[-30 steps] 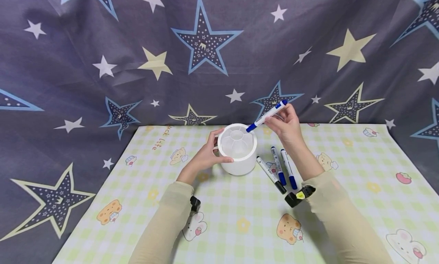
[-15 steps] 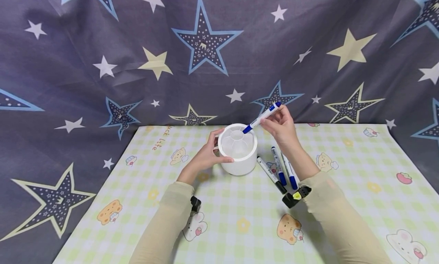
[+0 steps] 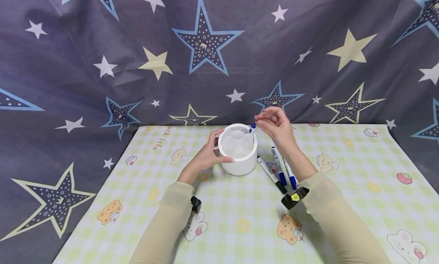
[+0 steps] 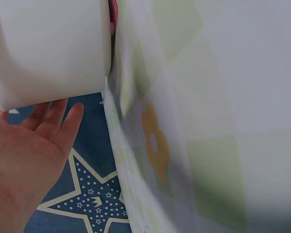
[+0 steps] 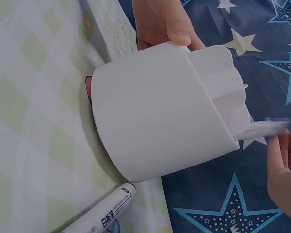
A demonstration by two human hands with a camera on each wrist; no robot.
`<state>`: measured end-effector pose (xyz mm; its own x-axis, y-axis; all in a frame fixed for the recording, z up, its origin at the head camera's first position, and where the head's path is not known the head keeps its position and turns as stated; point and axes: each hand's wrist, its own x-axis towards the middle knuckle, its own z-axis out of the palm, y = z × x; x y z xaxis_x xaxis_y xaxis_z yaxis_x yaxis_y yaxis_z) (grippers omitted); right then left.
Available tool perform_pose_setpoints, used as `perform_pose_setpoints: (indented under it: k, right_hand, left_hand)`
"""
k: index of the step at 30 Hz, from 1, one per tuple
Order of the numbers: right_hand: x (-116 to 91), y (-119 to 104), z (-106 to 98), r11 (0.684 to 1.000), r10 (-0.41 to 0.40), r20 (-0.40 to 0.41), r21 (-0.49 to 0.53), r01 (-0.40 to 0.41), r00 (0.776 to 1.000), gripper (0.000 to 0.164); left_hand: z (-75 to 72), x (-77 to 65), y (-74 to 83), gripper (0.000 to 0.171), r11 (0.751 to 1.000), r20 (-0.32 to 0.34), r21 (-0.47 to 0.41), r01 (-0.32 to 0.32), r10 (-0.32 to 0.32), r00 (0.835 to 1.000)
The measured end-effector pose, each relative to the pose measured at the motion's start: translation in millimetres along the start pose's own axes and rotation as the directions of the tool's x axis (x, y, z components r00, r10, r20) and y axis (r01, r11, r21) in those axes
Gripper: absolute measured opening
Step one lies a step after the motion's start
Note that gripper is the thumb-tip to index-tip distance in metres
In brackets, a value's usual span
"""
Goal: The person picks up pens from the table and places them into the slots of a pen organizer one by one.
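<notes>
A round white pen holder (image 3: pixel 238 164) with clear petal-shaped compartments stands on the table. My left hand (image 3: pixel 207 152) grips its left side, the thumb over the front rim and the fingers behind. In the left wrist view, the fingers of the left hand (image 4: pixel 31 155) lie along the holder's wall. One blue-capped whiteboard marker (image 3: pixel 252 127) stands in a compartment at the back right, mostly hidden inside; the right wrist view shows this marker (image 5: pixel 262 129) blurred. My right hand (image 3: pixel 277 127) hovers just above its end, fingers loosely bent with nothing between them.
Right of the holder lie a black-capped marker (image 3: pixel 271 174) and two blue-capped ones, a middle marker (image 3: pixel 278 165) and a right marker (image 3: pixel 290 173) partly behind the right wrist. A checked cloth (image 3: pixel 219 226) covers the table; a star-patterned curtain (image 3: pixel 130 35) hangs behind.
The right hand has moved left and let go of the blue-capped marker, which has gone from slanting above the rim to down inside the holder. The left hand has stayed put.
</notes>
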<state>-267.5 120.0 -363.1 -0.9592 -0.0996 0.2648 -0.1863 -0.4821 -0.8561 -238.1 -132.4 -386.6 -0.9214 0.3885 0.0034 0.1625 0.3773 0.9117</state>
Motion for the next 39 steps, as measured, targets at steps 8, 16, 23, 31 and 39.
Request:
perform_pose_setpoints:
  k: [8, 16, 23, 31, 39]
  right_hand:
    - [-2, -1, -2, 1.000, -0.009, 0.024, 0.001, 0.009, 1.000, 0.033]
    - [-3, -2, -4, 0.999, -0.019, 0.026, 0.043, 0.018, 0.999, 0.035]
    - [-5, -4, -8, 1.000, -0.021, 0.023, 0.023, 0.020, 1.000, 0.036]
    - [-8, -6, -13, 0.999, -0.022, 0.013, 0.045, 0.022, 1.000, 0.037]
    - [-9, -7, -21, 1.000, -0.021, -0.004, 0.011, 0.021, 1.000, 0.037]
  left_hand:
    - [0.8, 0.1, -0.9, 0.106, 1.000, 0.000, 0.002, 0.000, 0.000, 1.000]
    - [2.8, 15.7, -32.4, 0.112, 1.000, -0.014, -0.001, -0.009, 0.009, 1.000]
    - [3.4, 17.2, -37.9, 0.110, 0.999, -0.038, 0.009, -0.031, 0.032, 0.999]
    - [3.3, 17.7, -38.2, 0.110, 0.999, -0.045, 0.025, -0.039, 0.040, 0.998]
    - [3.0, 18.1, -36.7, 0.111, 0.999, -0.025, 0.010, -0.031, 0.031, 0.999]
